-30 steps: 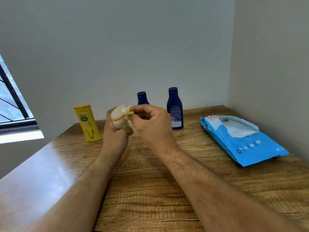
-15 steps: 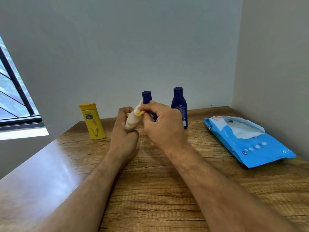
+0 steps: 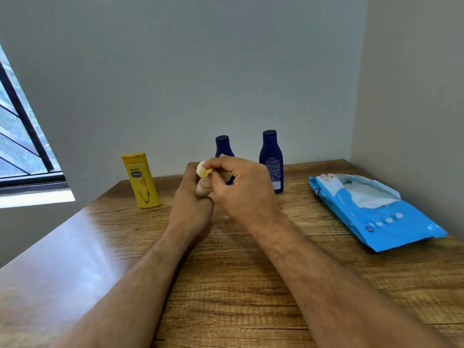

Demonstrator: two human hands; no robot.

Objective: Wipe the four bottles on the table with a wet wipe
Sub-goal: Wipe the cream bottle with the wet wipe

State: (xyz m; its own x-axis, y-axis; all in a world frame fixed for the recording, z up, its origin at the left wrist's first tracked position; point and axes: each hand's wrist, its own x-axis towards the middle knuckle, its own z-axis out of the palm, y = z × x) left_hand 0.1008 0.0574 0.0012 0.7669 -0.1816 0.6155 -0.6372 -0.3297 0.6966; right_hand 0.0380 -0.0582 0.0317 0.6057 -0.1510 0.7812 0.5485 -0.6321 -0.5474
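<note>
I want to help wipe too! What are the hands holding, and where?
Left hand grips a small cream bottle by its lower body; right hand pinches its top.

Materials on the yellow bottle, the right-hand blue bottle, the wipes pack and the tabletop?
Yellow bottle: looks like opaque plastic, smooth, printed label.
Right-hand blue bottle: likely plastic, dark blue, slight sheen, printed text low on the body.
Wipes pack: thin flexible film, glossy and wrinkled.
Table: wood-grain surface, glossy near the window; whether solid or laminate cannot be told.

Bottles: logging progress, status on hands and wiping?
Left hand grips small cream bottle. Right hand pinches at its top; wipe not discernible. Three bottles stand untouched. Nothing in the way.
</note>
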